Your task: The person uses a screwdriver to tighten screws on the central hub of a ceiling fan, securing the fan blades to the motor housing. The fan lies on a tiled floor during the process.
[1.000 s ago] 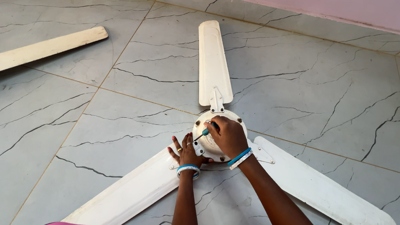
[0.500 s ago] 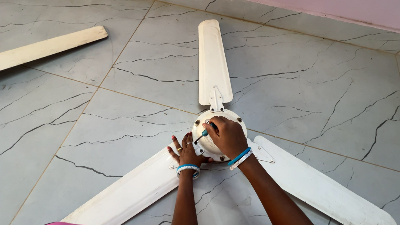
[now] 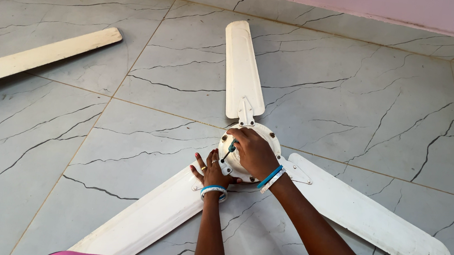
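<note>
Three white blades [image 3: 242, 68] sit bolted to the ceiling fan hub [image 3: 247, 146] on the tiled floor [image 3: 352, 89]; a fourth blade [image 3: 39, 57] lies well apart. Head view: right hand [image 3: 255, 153] clenched around a screwdriver [image 3: 230, 149] at a hub screw; left hand [image 3: 213, 171] flat, released, bracing the near bracket. Screw work appears unfinished. No packages or labels visible.

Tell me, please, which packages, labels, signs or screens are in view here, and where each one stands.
None can be seen: only a white ceiling fan on the grey tiled floor, a loose white blade at the far left, and two hands at the hub, the right hand holding a screwdriver.
</note>
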